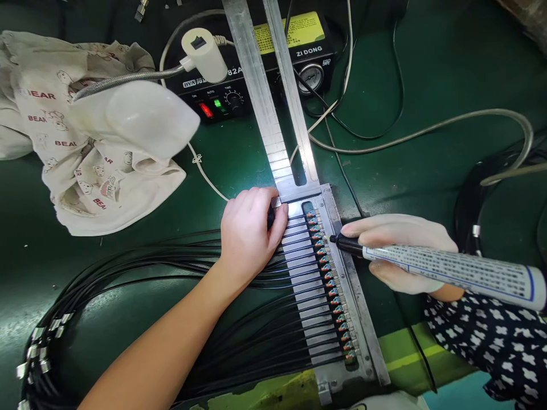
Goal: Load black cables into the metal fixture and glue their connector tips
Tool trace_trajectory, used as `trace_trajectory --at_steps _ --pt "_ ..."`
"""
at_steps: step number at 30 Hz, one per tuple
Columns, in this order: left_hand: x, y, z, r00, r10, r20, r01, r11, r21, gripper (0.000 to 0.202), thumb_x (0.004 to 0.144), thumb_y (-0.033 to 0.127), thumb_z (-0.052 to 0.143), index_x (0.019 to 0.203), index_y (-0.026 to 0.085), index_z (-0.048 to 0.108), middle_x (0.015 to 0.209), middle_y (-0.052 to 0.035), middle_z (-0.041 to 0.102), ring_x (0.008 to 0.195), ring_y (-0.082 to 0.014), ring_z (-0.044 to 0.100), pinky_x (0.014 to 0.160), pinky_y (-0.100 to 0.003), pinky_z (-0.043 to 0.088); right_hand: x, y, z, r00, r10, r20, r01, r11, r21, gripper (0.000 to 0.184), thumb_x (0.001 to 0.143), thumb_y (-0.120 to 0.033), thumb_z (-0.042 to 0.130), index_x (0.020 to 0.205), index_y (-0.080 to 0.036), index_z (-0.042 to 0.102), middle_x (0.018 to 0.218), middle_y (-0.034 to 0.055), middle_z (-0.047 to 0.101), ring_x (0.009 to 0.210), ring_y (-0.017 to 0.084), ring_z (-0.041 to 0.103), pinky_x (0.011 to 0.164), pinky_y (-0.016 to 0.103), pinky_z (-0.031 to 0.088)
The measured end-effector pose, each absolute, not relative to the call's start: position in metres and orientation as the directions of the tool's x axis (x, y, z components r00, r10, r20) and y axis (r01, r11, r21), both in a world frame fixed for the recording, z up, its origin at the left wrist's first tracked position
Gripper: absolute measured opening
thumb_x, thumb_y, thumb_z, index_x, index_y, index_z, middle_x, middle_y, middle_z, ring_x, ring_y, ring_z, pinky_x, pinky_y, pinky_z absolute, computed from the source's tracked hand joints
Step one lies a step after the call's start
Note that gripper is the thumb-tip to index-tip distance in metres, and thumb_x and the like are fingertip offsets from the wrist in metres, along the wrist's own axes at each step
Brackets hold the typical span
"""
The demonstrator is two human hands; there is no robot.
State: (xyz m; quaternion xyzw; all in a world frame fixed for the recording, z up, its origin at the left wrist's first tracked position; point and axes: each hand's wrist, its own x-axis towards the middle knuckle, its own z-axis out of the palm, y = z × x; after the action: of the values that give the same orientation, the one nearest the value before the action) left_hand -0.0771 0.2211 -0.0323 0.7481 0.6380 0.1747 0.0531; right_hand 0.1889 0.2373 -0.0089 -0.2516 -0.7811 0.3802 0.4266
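Observation:
My bare left hand [252, 230] is curled at the upper left edge of a long metal fixture [310, 302], thumb and fingers closed on it. Black cables [256, 280] lie side by side across the fixture, their stripped ends with small coloured wires [329, 276] lined up in a row along its slot. In a white glove, my right hand [401, 247] grips a thick, pen-shaped white tube [448, 267] covered in small print. The tube's black tip [333, 239] points left, close to the upper wire ends. Whether it touches them I cannot tell.
A lit work lamp [149, 117] with a cloth round it stands at the left. Behind sits a black control box [273, 91] with a gauge and switches. A slotted metal rail [260, 102] leans across it. Cable bundles [38, 353] coil at the left; a hose [427, 132] curves right.

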Motion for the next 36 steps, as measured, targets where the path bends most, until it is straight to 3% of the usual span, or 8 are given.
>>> trace_trajectory --at_steps 13,20,36 --pt "-0.0763 0.2211 -0.0320 0.126 0.972 0.197 0.935 -0.183 0.303 0.020 0.097 0.034 0.049 0.103 0.018 0.059 0.084 -0.0056 0.061 0.080 -0.0202 0.055 0.073 -0.034 0.040 0.1901 0.2391 -0.0092 -0.530 0.697 0.483 0.068 0.602 -0.795 0.033 0.079 -0.019 0.080 0.109 -0.009 0.071 0.109 0.0171 0.075 0.098 0.025 0.075 0.086 0.033 0.065" --pt "-0.0765 0.2205 -0.0318 0.126 0.972 0.196 0.936 -0.182 0.302 0.019 0.097 0.034 0.049 0.103 0.018 0.059 0.084 -0.0055 0.062 0.080 -0.0203 0.056 0.073 -0.033 0.040 0.1889 0.2383 -0.0093 -0.526 0.709 0.470 0.094 0.598 -0.796 0.036 0.081 -0.020 0.078 0.116 -0.017 0.069 0.112 0.0117 0.076 0.099 0.023 0.075 0.085 0.034 0.065" --pt "-0.0766 0.2208 -0.0319 0.133 0.971 0.197 0.938 -0.187 0.292 0.020 0.098 0.034 0.049 0.103 0.018 0.058 0.084 -0.0052 0.061 0.080 -0.0200 0.055 0.073 -0.033 0.040 0.1892 0.2377 -0.0084 -0.517 0.727 0.453 0.127 0.588 -0.799 0.032 0.081 -0.023 0.078 0.112 -0.019 0.070 0.110 0.0102 0.076 0.098 0.022 0.075 0.085 0.032 0.065"
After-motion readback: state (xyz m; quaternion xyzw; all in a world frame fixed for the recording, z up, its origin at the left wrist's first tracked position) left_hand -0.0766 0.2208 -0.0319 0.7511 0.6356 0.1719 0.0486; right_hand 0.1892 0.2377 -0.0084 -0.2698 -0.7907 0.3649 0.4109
